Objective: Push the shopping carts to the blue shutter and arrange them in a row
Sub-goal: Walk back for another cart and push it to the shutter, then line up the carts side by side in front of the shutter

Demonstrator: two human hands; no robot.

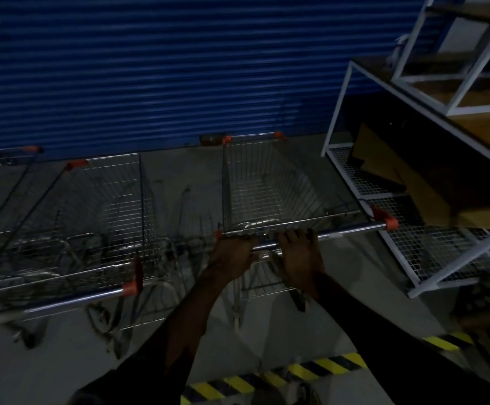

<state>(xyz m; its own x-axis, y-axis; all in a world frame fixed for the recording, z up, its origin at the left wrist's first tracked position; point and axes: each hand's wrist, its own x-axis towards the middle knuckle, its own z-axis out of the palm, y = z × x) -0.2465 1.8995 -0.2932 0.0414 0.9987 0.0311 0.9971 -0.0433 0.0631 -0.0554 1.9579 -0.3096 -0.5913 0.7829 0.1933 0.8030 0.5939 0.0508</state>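
Blue corrugated metal fills the upper half of the head view: the blue shutter point(150, 68) runs from nine o'clock across to one o'clock, down to the grey concrete floor point(179, 176).

At the centre stands a wire shopping cart point(267, 182), its basket holding nothing and its orange front corners close to the foot of the shutter; whether they touch it cannot be told. Its chrome handle bar point(349, 230) lies just below centre. The person's left hand point(232, 252) and right hand point(299, 255) sit side by side on the left part of this bar, both with fingers curled over it in a grasp. Dark sleeves lead back to six o'clock.

At eight o'clock a second cart point(112, 200) stands alongside, with a strip of floor between the two; its nose sits further back from the shutter. At nine o'clock, cut by the edge, only part of a third cart point(4, 159) shows.

From two to four o'clock rises a white metal rack point(337, 106) with mesh shelves, brown cardboard point(384, 159) on the lowest. The held cart's right handle cap is just beside that shelf.

At six o'clock, yellow-and-black hazard tape point(296, 369) crosses the floor.
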